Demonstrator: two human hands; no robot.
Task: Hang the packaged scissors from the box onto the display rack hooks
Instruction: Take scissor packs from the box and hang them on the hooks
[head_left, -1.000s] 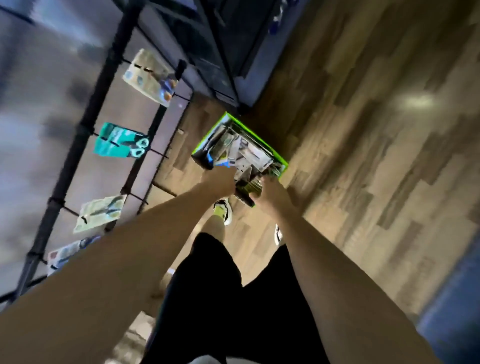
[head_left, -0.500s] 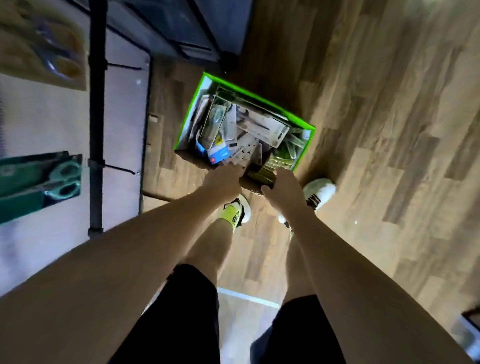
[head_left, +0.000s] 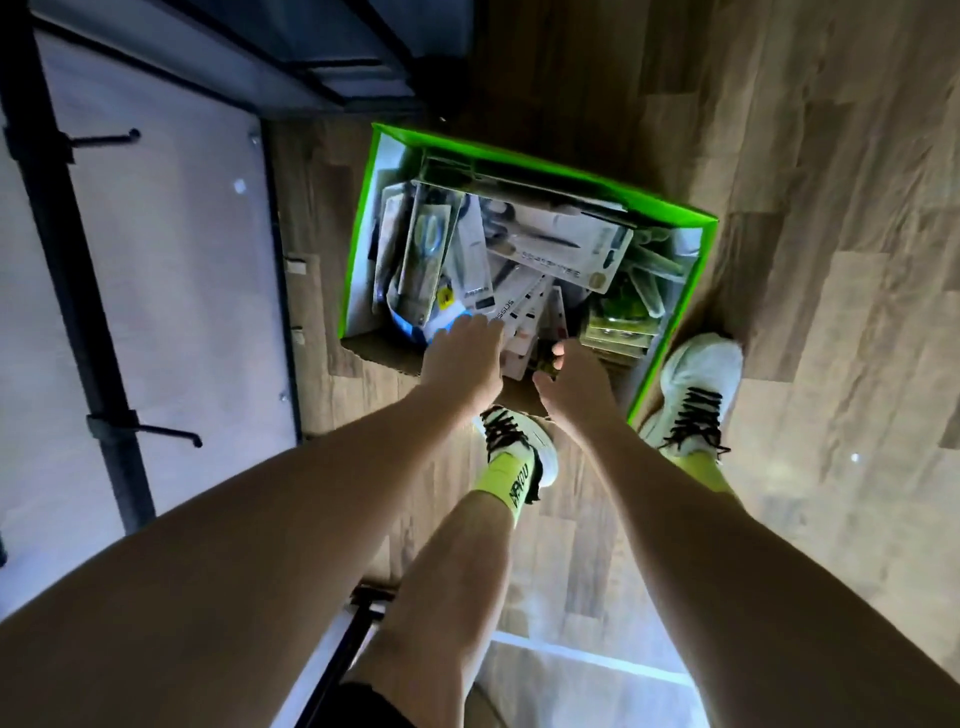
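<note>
A green-rimmed cardboard box (head_left: 524, 169) stands on the wooden floor, filled with several packaged scissors (head_left: 550, 244) lying in a loose heap. My left hand (head_left: 462, 358) lies at the box's near side, its fingers stretched over a white pack (head_left: 519, 317). Just to its right, my right hand (head_left: 574, 376) pinches the edge of a dark green pack (head_left: 545, 361) between thumb and fingers; most of that pack is hidden. The black display rack pole (head_left: 67, 249) rises at the left with two bare hooks (head_left: 106, 137) (head_left: 169, 435).
My two feet in white shoes (head_left: 701, 384) and yellow socks stand right at the box's near edge. A white back panel (head_left: 171, 270) sits behind the rack. A dark shelf unit (head_left: 332, 52) stands beyond the box. Open wooden floor (head_left: 831, 260) spreads to the right.
The view has tilted down onto the box, and the hung packs on the rack have left the frame. My left hand has slid further onto the packs; my right hand stays on the green pack.
</note>
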